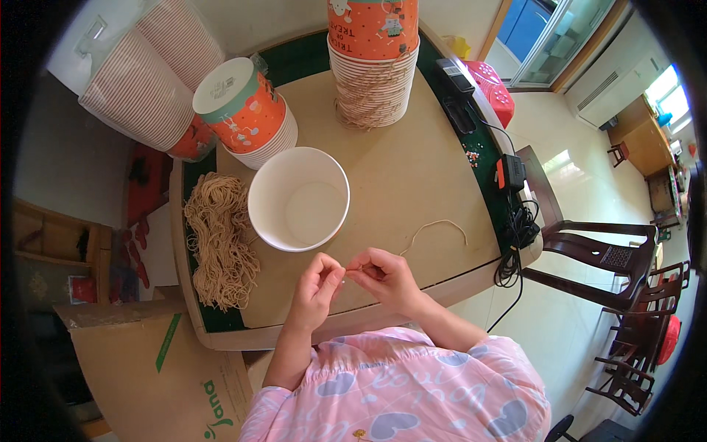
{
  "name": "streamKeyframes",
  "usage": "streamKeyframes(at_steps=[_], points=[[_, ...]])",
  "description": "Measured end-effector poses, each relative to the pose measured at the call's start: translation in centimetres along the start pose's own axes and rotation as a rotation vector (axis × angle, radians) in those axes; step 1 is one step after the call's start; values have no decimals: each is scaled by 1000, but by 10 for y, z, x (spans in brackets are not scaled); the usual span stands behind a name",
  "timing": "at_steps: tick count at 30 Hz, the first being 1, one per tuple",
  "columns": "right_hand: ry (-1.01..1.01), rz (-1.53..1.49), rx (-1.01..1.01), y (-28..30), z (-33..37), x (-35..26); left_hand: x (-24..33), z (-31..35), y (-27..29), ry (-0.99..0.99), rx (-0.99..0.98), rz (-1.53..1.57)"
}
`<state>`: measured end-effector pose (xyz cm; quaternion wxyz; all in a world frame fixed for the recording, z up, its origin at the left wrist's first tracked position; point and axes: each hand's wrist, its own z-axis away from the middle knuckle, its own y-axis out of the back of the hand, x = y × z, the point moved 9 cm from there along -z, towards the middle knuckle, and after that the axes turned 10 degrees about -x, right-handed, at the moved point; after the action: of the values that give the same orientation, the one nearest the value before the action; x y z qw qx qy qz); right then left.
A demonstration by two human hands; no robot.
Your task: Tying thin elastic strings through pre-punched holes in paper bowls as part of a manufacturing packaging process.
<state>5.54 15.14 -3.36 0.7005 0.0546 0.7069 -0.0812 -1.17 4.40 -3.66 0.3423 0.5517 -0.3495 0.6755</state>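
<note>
Just in front of the near table edge, my left hand (317,289) and my right hand (388,280) meet fingertip to fingertip, both closed in a pinch. A thin tan string (440,222) trails from behind my right hand and curves over the tabletop. Its end at my fingertips is too small to make out clearly. Beyond my left hand stands an open white paper bucket (298,199), upright, with nothing seen inside it. Left of the bucket lies a heap of tan strings (219,239).
Upside-down stacks of orange and white buckets (247,110) stand at the back left, and another stack (374,74) wound with strings at the back. Bagged buckets (143,88) rise at far left. Black cables (519,228) hang over the right edge near a wooden chair (604,254). A cardboard box (140,361) sits lower left.
</note>
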Motion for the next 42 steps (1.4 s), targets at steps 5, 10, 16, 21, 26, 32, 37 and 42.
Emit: streamKeyframes(at_steps=[5, 10, 16, 21, 26, 32, 37, 42], points=[[131, 96, 91, 5, 2, -12, -2, 0, 5, 14, 41, 46], [245, 209, 87, 3, 4, -27, -16, 1, 3, 164, -2, 126], [240, 238, 69, 1, 4, -28, -13, -1, -3, 152, -44, 242], [165, 190, 49, 2, 2, -20, -9, 0, 2, 118, -37, 188], [121, 154, 16, 0, 1, -17, -10, 2, 8, 119, -29, 147], [95, 120, -6, -1, 0, -14, -5, 2, 13, 82, 20, 69], [73, 98, -10, -1, 0, -9, 1, 3, 14, 62, 55, 7], [14, 52, -9, -2, 0, -1, 4, 4, 17, 32, 86, -42]])
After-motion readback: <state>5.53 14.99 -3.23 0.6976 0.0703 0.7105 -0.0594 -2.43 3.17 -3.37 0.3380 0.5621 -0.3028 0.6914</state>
